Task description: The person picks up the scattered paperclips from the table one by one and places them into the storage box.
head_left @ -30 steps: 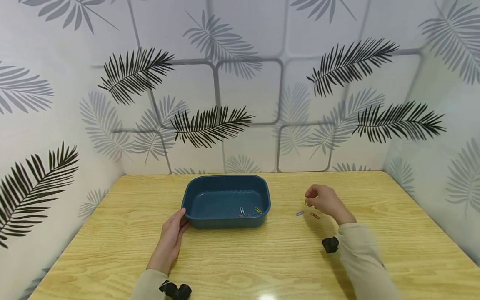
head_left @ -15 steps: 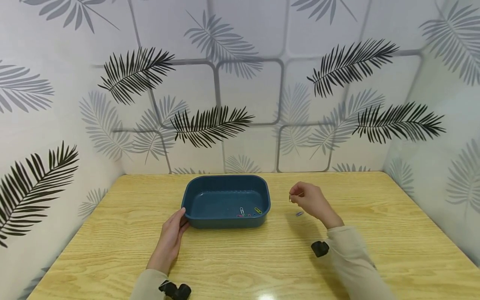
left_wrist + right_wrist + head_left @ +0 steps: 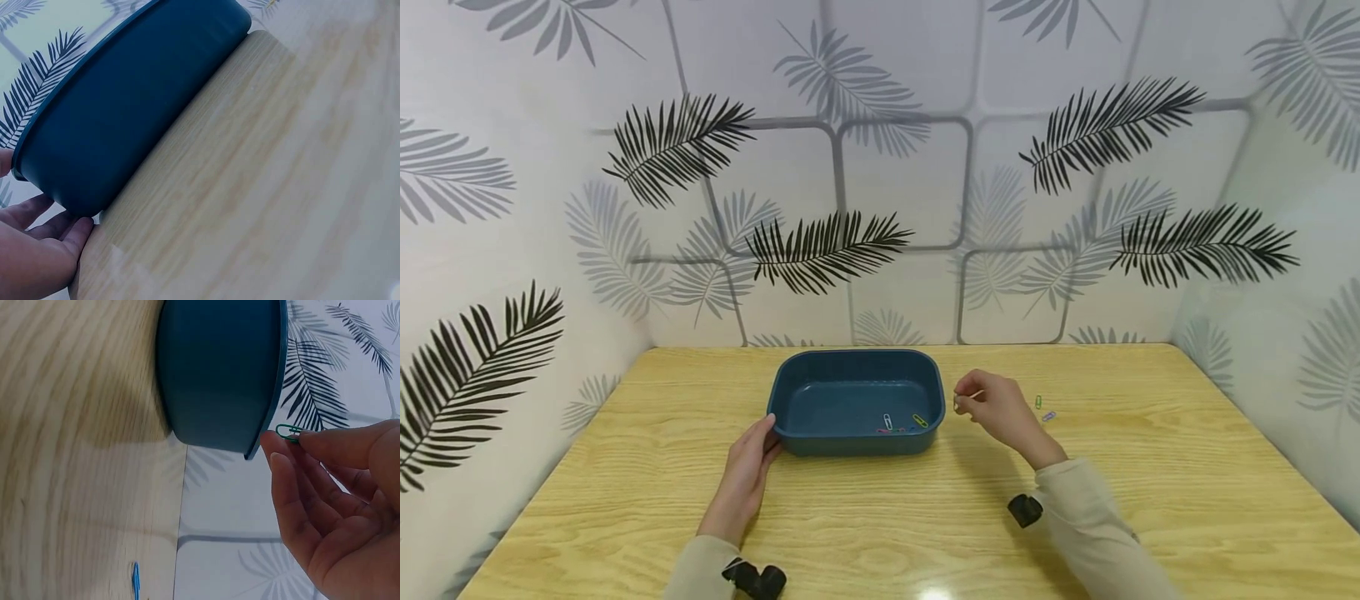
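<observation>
A dark blue rectangular plastic bin stands upright on the table, with several paper clips lying inside near its front right corner, among them a white clip and a yellow clip. My left hand grips the bin's front left corner, thumb at the rim and fingers against the lower outside wall. Just off the bin's right side, my right hand pinches a paper clip between thumb and fingertips. That clip looks green in the right wrist view.
Right of the right hand, a green clip and a purple clip lie on the wooden table. The right wrist view shows a blue-looking clip on the table. Leaf-patterned wall covering stands behind and at both sides.
My right hand has moved left toward the bin with the pinched clip. Green and purple clips show behind it; the orange-red clip seen earlier is out of sight. The left hand holds still.
</observation>
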`<action>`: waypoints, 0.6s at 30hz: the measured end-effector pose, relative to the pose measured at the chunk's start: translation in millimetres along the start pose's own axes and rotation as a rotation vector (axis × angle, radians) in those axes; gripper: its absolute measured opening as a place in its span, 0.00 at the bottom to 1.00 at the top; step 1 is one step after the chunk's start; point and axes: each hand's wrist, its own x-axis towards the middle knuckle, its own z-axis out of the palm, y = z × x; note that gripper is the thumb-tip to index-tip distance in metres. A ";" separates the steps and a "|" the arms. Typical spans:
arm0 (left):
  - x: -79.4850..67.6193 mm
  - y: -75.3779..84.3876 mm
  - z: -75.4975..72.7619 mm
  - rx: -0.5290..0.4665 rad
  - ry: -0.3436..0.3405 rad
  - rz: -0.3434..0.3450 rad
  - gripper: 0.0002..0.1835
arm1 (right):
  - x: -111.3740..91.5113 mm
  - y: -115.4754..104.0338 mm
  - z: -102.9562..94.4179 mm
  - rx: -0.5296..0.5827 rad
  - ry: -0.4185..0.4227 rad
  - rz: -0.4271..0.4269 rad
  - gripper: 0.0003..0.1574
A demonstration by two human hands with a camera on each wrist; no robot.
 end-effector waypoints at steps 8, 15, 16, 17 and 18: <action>1.3 -1.0 -0.9 0.007 -0.006 -0.002 0.32 | -1.4 -10.7 12.2 0.027 0.053 -0.037 0.02; 1.7 -1.3 -0.6 -0.003 0.000 -0.008 0.31 | -2.5 -14.5 19.1 0.053 0.050 -0.063 0.03; 1.7 -1.3 -0.7 -0.004 0.001 -0.009 0.31 | -2.7 -14.9 19.8 0.049 0.046 -0.073 0.03; 1.5 -1.3 -0.9 -0.004 0.003 -0.010 0.31 | -2.9 -15.5 20.6 0.039 0.046 -0.083 0.03; 1.2 -1.3 -0.9 -0.006 0.004 -0.010 0.31 | -3.2 -16.2 21.3 0.031 0.046 -0.094 0.03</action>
